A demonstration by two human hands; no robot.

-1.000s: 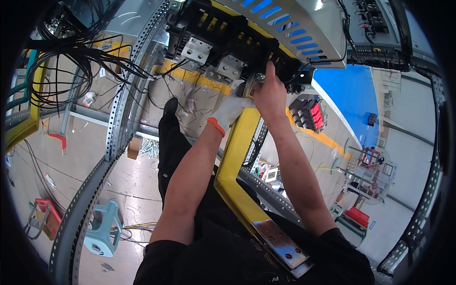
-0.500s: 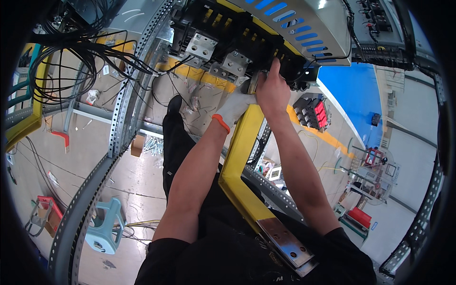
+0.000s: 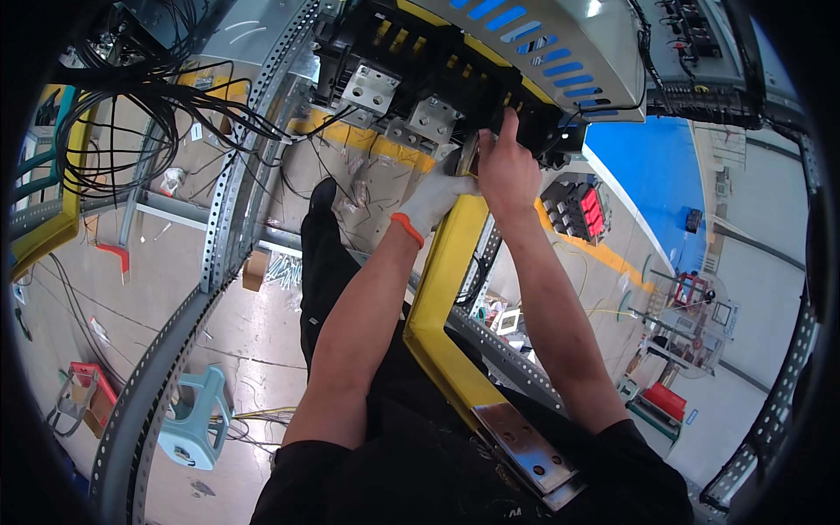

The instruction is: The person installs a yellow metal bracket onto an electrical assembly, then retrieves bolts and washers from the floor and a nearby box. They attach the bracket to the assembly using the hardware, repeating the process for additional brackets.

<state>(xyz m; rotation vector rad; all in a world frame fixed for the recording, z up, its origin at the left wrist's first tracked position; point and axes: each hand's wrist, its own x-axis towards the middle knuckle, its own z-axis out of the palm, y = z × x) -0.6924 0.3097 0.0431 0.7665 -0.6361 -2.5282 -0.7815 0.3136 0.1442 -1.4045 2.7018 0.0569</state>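
A long bent busbar (image 3: 437,271) in yellow sleeving runs from the black switchgear unit (image 3: 464,79) down towards my body, and its bare, drilled metal end (image 3: 525,446) lies near my chest. My left hand (image 3: 440,194), in a pale glove with an orange cuff, is closed around the busbar's upper end, just below the unit. Close against it is my bare right hand (image 3: 510,175). Its index finger stretches up to the unit's front while the other fingers curl in by the bar's end; what they grip is hidden. Drilled metal terminal blocks (image 3: 371,86) stick out left of my hands.
A slotted grey cover (image 3: 560,52) overhangs the unit. Perforated steel rails (image 3: 166,337) frame the left side, with coiled black cables (image 3: 114,131) hanging above. A blue stool (image 3: 194,418), a box of bolts (image 3: 282,269) and a black-and-red part (image 3: 575,208) are on the floor.
My right hand has shifted very slightly down and to the right. My left hand and the busbar look almost unmoved.
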